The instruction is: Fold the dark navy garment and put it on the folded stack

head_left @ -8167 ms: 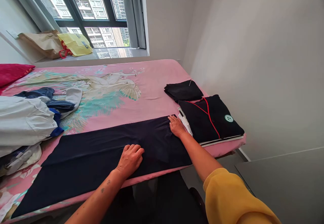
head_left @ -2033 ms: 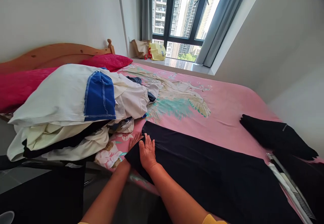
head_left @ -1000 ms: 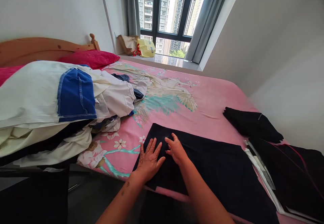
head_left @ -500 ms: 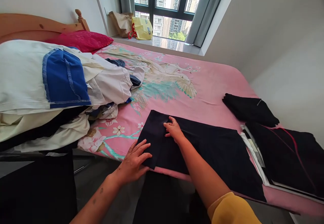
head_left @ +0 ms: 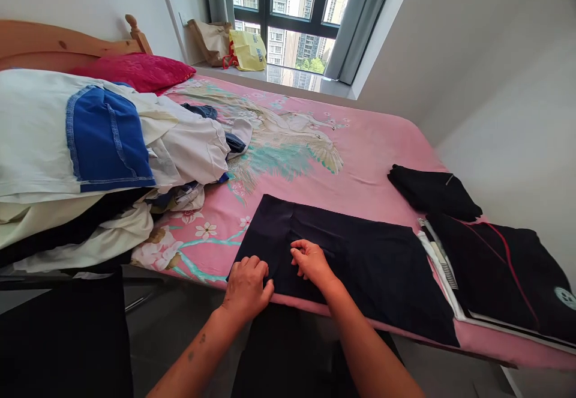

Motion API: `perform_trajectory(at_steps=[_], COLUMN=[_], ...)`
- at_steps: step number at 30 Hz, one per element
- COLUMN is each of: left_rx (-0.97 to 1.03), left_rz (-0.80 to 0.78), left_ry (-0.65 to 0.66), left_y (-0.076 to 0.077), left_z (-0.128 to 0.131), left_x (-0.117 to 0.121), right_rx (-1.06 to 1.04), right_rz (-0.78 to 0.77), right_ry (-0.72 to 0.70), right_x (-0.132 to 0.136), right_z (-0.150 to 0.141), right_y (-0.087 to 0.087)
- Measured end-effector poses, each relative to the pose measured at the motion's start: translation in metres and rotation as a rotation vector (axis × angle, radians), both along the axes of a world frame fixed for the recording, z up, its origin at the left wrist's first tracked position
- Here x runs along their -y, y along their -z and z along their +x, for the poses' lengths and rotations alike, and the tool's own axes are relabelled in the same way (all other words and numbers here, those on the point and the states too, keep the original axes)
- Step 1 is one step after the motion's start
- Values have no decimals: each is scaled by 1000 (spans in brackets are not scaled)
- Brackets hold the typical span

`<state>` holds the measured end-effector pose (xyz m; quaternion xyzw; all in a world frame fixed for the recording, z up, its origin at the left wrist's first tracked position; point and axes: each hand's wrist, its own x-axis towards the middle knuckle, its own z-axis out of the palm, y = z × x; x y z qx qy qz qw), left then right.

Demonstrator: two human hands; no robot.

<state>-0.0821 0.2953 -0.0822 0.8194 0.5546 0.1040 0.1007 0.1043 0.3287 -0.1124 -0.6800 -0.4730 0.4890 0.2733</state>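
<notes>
A dark navy garment (head_left: 360, 260) lies folded flat along the near edge of the pink bed (head_left: 373, 146). My left hand (head_left: 246, 285) rests on its near left corner with the fingers curled into the cloth. My right hand (head_left: 310, 262) sits just beside it, a little further in, with its fingers bent and pinching the fabric. Both hands are close together at the bed's edge.
A heap of white, blue and dark clothes (head_left: 90, 158) covers the left of the bed, with a red pillow (head_left: 135, 71) behind. At the right lie a folded black garment (head_left: 432, 191) and a folded stack with red piping (head_left: 504, 272). Bags (head_left: 234, 47) stand on the windowsill.
The long garment has been folded over to about half its length. In the last half second my left hand went from flat to curled, and my right hand drew back toward the near edge.
</notes>
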Motion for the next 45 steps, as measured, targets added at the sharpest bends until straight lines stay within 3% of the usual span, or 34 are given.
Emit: perform_trajectory(at_steps=[7,15,23,28,34,36,40,42,45], left_rx=[216,516,647,598,460,432,162,31,-42], left_rz=[-96,-51,-71,-9,53,156,250,223,172], left_ry=[-107,-191,-156,-125,55,-29,-182,-165,9], left_y=[-1,1,9,12,9,12,27,35,42], left_z=[-9,-17,-21,-17,-22,-34,-72,-88,-104], left_x=[-5,-3,5,10,11,1,-35,-52,-73], right_rx=[36,171,218,320,499,489,272,160,121], right_rz=[10,214,190,232,152,219,535,618,647], right_ry=[-8,29,-25,-22,-17,9,-30,-114,-199], right_x=[-13,-5,-13,-22,-24,-17,-1,2,-6], right_z=[-17,-26,-17,-18,-16,-18,-45,-65,-94], right_y=[-1,-2,-16,-22,-24,-31,-54,-65,-69])
